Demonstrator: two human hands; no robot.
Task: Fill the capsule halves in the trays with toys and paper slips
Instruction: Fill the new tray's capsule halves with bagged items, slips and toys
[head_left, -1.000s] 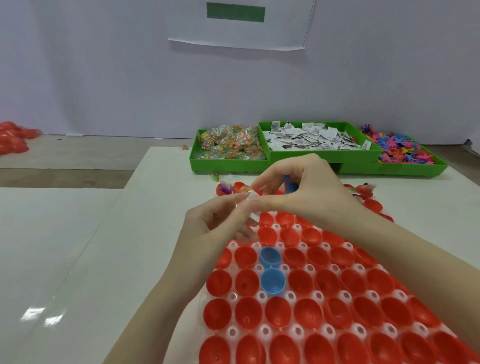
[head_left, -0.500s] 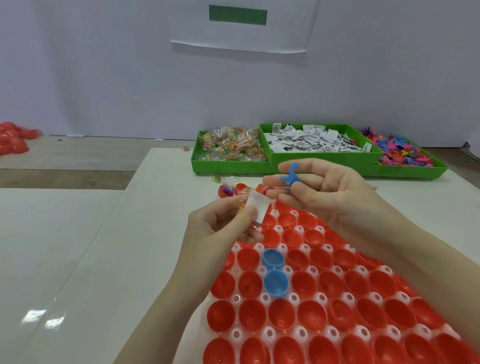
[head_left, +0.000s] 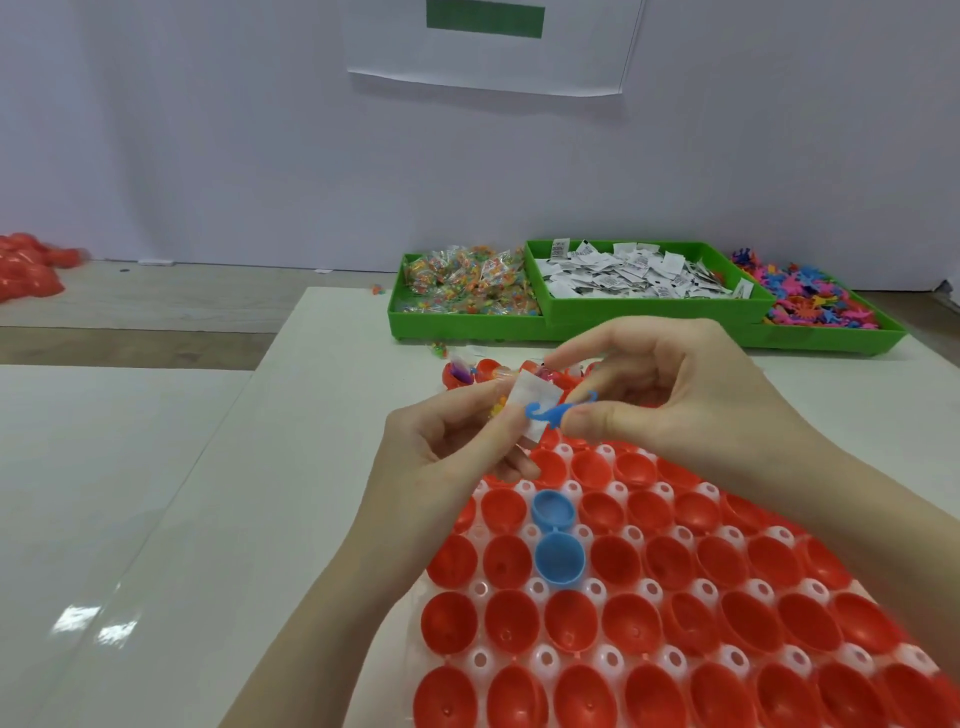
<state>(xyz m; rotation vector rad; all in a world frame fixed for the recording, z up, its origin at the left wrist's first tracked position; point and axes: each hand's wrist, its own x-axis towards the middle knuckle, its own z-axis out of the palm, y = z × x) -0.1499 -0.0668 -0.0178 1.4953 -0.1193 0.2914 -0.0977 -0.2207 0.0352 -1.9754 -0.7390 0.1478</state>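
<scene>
No readable text; print on paper slips (head_left: 636, 270) too small.

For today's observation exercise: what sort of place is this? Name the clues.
Probably a small packing or assembly workstation. A tray of open red capsule halves lies in front, green bins behind hold bagged toys, paper slips and plastic figures, and the hands work over a plain white table.

White glossy table (head_left: 291, 467). On it: white plastic tray (head_left: 613, 660) seating red capsule halves, near edge. Three green plastic bins (head_left: 649, 322) touching along far edge. Stray small colourful toy (head_left: 439, 349) just before the bins.
</scene>
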